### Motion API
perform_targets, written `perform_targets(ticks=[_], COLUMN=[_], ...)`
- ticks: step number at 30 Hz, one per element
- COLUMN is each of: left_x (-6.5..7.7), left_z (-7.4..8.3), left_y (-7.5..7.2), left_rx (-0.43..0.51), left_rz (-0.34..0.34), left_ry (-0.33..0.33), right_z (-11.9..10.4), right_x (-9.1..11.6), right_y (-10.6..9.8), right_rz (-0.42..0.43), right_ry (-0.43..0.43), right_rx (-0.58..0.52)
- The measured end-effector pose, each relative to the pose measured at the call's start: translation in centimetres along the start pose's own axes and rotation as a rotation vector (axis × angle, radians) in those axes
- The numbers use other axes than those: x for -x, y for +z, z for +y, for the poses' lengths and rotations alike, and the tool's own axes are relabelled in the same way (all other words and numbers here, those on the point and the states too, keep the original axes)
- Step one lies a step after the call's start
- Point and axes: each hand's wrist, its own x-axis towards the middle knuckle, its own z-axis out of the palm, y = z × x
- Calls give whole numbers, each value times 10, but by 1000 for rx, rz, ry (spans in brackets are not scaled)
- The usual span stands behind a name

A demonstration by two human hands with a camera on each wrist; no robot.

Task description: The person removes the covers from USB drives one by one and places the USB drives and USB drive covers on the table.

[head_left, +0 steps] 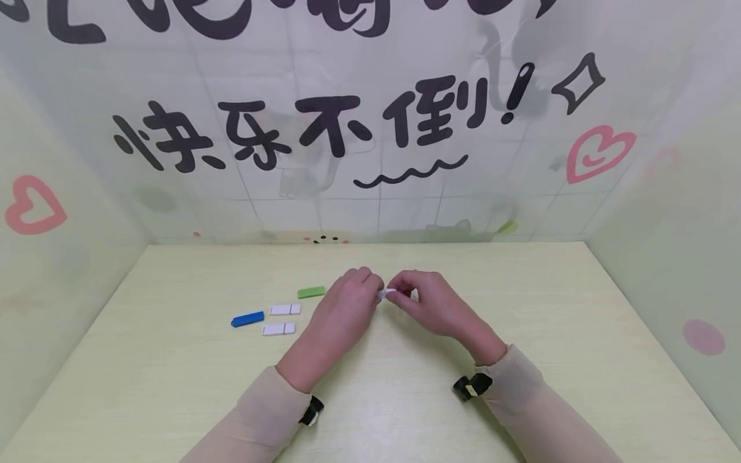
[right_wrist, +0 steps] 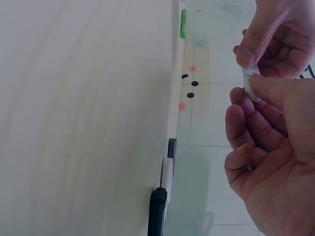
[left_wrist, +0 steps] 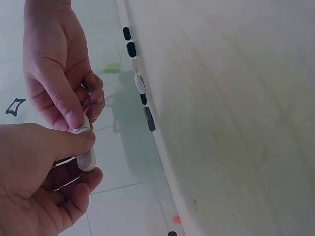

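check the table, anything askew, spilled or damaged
No spill shows, and the held white piece has no obvious damage. The blue stick looks mildly askew: it lies slanted, left of two nearly parallel white sticks.

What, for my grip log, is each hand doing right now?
Left hand: closed, pinching a small white stick.
Right hand: closed, pinching the same stick.

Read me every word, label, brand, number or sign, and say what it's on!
"快乐不倒!" on the back wall.
Line above: cut off by the picture's edge, unreadable.
Held white piece: its mark is too small to read.
Two white pieces, blue piece, green piece: no readable writing.
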Motion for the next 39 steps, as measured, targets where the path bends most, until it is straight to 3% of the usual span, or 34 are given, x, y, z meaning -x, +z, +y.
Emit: perform_targets(ticks=[14,27,39], left_x=[3,1,1], left_z=[-2,-3,-2], left_y=[0,0,1], left_rx=[85,73,67], left_rz=[-16,-14,-35], left_ry=[-26,3,-10], right_z=[-1,-1,-3], right_x=[3,1,1], right_y=[0,1,2], right_rz=[24,49,62], right_ry=[-110,-263,-311], right_rx=[50,286,331])
